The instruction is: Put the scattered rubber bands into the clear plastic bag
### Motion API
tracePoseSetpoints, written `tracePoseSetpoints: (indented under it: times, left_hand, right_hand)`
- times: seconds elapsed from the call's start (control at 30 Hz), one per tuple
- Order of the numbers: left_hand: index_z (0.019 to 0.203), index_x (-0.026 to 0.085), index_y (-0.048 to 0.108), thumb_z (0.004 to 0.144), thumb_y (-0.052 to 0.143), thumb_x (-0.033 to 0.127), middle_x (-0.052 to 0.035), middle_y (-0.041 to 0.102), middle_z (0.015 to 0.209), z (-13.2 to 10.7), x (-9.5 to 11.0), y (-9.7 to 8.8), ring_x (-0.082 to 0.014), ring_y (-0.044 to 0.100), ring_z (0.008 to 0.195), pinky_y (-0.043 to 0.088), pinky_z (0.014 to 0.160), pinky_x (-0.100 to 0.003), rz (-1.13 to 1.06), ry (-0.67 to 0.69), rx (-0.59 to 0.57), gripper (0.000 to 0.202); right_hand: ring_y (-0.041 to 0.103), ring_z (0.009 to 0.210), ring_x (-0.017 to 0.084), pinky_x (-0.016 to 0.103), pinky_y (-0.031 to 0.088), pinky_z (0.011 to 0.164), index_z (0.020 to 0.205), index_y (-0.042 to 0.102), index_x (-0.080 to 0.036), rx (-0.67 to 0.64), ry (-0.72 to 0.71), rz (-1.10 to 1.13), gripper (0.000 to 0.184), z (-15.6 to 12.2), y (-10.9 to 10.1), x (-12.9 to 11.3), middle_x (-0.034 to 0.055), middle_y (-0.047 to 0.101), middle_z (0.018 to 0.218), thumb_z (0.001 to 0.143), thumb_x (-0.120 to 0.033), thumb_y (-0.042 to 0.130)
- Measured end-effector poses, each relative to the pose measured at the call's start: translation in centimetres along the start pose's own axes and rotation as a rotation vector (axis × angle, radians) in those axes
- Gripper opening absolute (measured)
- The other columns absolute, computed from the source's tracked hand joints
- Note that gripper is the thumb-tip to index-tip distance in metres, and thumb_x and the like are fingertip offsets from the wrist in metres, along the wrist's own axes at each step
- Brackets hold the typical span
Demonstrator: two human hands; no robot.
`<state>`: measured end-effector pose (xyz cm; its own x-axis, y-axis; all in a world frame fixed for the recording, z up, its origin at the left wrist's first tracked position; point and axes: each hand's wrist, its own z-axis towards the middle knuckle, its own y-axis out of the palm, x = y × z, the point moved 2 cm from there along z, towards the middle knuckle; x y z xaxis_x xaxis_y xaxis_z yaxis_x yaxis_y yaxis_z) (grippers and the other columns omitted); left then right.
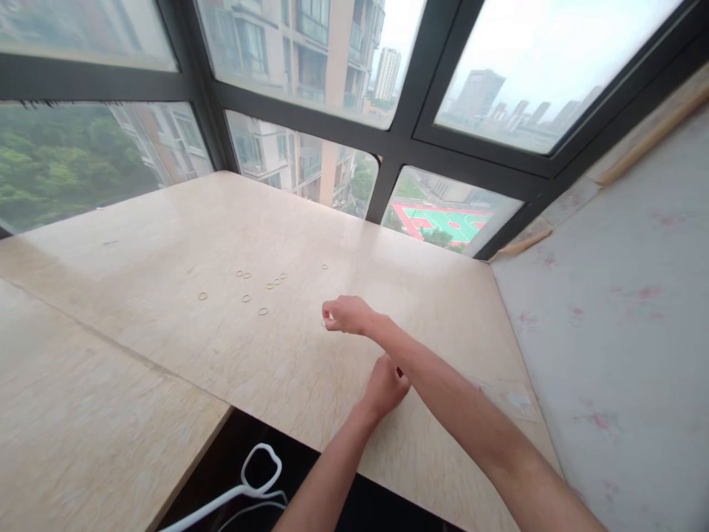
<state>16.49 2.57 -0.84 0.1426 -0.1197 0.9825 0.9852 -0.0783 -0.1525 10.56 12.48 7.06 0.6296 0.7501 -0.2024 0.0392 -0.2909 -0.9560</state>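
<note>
My right hand (pixel 348 315) reaches over the stone ledge with thumb and forefinger pinched together. A thin ring (pixel 323 323) shows at its fingertips, partly hidden by them. Below my right forearm, my left hand (pixel 386 386) is closed, its fingers curled and mostly covered; whatever it may hold is hidden. To the left of my hands, several thin rings lie flat and scattered, among them a yellowish ring (pixel 269 286), a ring nearer me (pixel 263 311) and one at the far left (pixel 202 295). A lone ring (pixel 325 267) lies beyond my right hand.
The pale stone ledge (pixel 166 244) meets dark window frames (pixel 310 125) at the back. A papered wall (pixel 614 332) bounds the right. In the dark gap at the front are a white looped object (pixel 261 469) and a thin cable (pixel 252 506).
</note>
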Motion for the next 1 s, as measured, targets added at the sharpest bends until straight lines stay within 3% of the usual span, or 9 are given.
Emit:
tracePoseSetpoints:
  times: [0.07,0.2,0.33,0.4,0.53,0.67,0.83,1.0]
  left_hand:
    - [0.064,0.015,0.054,0.076,0.05,0.013,-0.0011,0.057,0.063,0.2,0.1,0.0,-0.0131,0.048,0.06,0.042,0.059,-0.027,0.077,0.038,0.024,0.013]
    - [0.083,0.015,0.063,0.08,0.05,0.016,-0.0027,0.064,0.076,0.2,0.1,0.0,-0.0116,0.051,0.06,0.043,0.061,-0.025,0.095,0.083,0.032,0.013]
    - [0.086,0.017,0.064,0.082,0.05,0.019,-0.003,0.066,0.078,0.2,0.0,0.1,-0.0125,0.055,0.062,0.045,0.063,-0.027,0.158,0.096,0.001,0.014]
    - [0.086,0.017,0.064,0.083,0.05,0.019,-0.0033,0.067,0.079,0.2,0.0,0.1,-0.0134,0.056,0.065,0.045,0.065,-0.028,0.187,0.116,0.002,0.014]
    - [0.085,0.017,0.064,0.084,0.05,0.021,-0.0034,0.067,0.079,0.2,0.0,0.1,-0.014,0.058,0.066,0.046,0.065,-0.028,0.204,0.126,0.004,0.014]
    - [0.085,0.017,0.064,0.084,0.051,0.022,-0.0038,0.067,0.079,0.2,0.0,0.1,-0.0142,0.058,0.067,0.046,0.066,-0.028,0.211,0.132,0.004,0.014]
    - [0.085,0.018,0.063,0.085,0.051,0.023,-0.0035,0.067,0.08,0.0,0.0,0.1,-0.0143,0.059,0.068,0.047,0.067,-0.029,0.219,0.131,0.002,0.013]
    - [0.085,0.018,0.064,0.085,0.051,0.023,-0.003,0.067,0.079,-0.1,0.0,0.0,-0.0142,0.059,0.067,0.048,0.066,-0.028,0.216,0.13,0.012,0.014]
  right_hand:
    - [0.059,0.063,0.013,0.022,0.036,0.058,0.091,0.064,-0.02,0.075,0.046,0.071,0.013,-2.4,-1.3,1.2,0.0001,0.066,0.066,0.084,-0.027,0.056]
    - [0.046,0.051,0.008,0.019,0.033,0.055,0.093,0.057,-0.019,0.245,0.162,0.194,0.013,-8.8,-2.6,4.4,-0.0076,0.051,0.054,0.088,-0.026,0.048]
    - [0.03,0.044,0.007,0.019,0.028,0.049,0.083,0.053,-0.02,0.58,0.308,0.453,0.007,-15.9,-2.5,7.8,-0.0118,0.032,0.049,0.083,-0.026,0.05]
    - [0.028,0.044,0.007,0.02,0.026,0.048,0.079,0.052,-0.02,0.665,0.378,0.52,0.006,-19.2,-1.8,8.7,-0.0121,0.03,0.048,0.081,-0.026,0.052]
    - [0.034,0.044,0.007,0.021,0.028,0.049,0.076,0.054,-0.021,0.659,0.53,0.447,0.005,-24.7,0.5,8.9,-0.0111,0.034,0.047,0.079,-0.024,0.053]
    - [0.039,0.044,0.009,0.021,0.028,0.049,0.074,0.057,-0.021,0.589,0.671,0.336,0.009,-28.3,3.7,8.4,-0.0095,0.038,0.046,0.08,-0.025,0.053]
    - [0.042,0.043,0.01,0.022,0.029,0.048,0.074,0.061,-0.021,0.602,0.77,0.262,0.015,-30.2,6.5,8.6,-0.0075,0.043,0.046,0.082,-0.029,0.051]
    - [0.045,0.044,0.011,0.022,0.031,0.048,0.074,0.066,-0.022,0.609,0.797,0.201,0.02,-30.3,6.8,8.9,-0.0059,0.045,0.046,0.084,-0.031,0.05]
